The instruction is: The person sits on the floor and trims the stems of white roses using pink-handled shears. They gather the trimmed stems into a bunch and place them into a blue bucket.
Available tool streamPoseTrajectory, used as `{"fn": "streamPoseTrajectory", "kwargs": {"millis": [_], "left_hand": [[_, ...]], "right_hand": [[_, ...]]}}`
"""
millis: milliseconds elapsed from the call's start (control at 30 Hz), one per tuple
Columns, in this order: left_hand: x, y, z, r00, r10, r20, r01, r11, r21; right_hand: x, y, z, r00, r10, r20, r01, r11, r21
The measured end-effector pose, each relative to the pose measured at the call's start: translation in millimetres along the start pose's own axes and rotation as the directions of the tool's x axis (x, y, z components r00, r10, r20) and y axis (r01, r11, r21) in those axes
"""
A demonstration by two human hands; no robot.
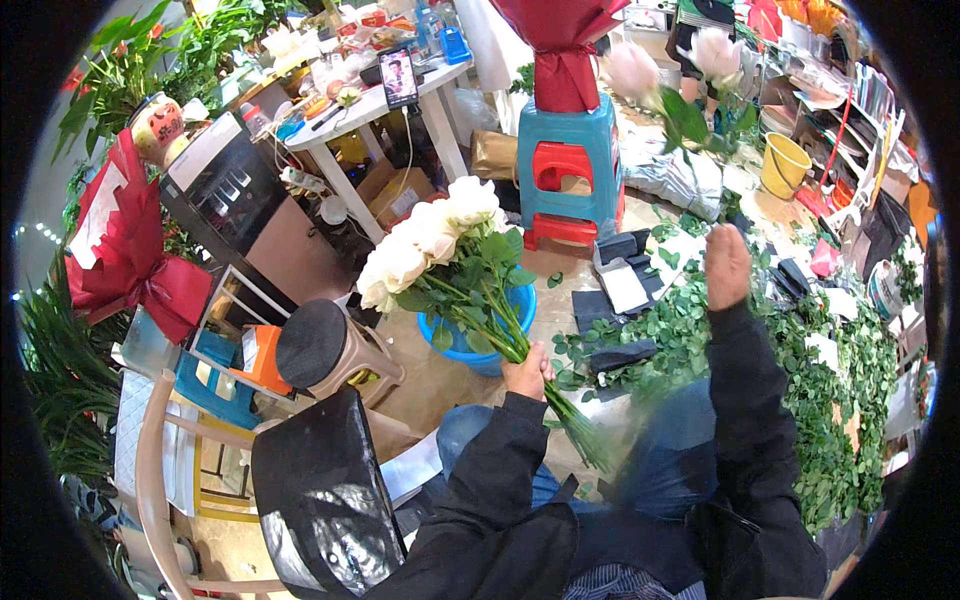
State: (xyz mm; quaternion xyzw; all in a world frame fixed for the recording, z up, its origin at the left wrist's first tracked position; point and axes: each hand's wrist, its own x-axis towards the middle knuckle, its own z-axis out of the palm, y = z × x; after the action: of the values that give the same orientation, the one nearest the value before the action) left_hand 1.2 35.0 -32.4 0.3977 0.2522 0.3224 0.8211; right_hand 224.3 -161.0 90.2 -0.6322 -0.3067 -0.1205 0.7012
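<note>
My left hand (527,370) is closed around the green stems of a bunch of white roses (435,244). The blooms tilt up to the left over a blue bucket (531,304), and the stem ends point down to the right. My right hand (727,266) is raised at the right with its fingers curled. Beyond it, pale pink roses (631,73) with leaves stand up in the air, apparently in that hand. Their stems are too blurred to follow. Cut leaves (810,420) lie heaped on the floor beneath and beside my right arm.
Ahead, stacked plastic stools (566,161) bear a red-wrapped bouquet (566,56). At left are a black chair back (322,487), a round stool (311,343) and another red bouquet (135,262). A phone (398,78) stands on the cluttered white table (330,133). A yellow bucket (785,165) stands far right.
</note>
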Motion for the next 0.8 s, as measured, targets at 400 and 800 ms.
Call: {"fn": "streamPoseTrajectory", "kwargs": {"millis": [400, 800], "left_hand": [[4, 0, -2, 0.991, -0.135, 0.014, 0.136, 0.989, -0.061], [1, -2, 3, 0.993, 0.0, 0.116, -0.015, 0.991, 0.133]], "right_hand": [[-153, -9, 157, 0.893, 0.327, 0.309, -0.435, 0.805, 0.403], [-151, -3, 165, 0.881, 0.351, 0.317, -0.452, 0.821, 0.349]]}}
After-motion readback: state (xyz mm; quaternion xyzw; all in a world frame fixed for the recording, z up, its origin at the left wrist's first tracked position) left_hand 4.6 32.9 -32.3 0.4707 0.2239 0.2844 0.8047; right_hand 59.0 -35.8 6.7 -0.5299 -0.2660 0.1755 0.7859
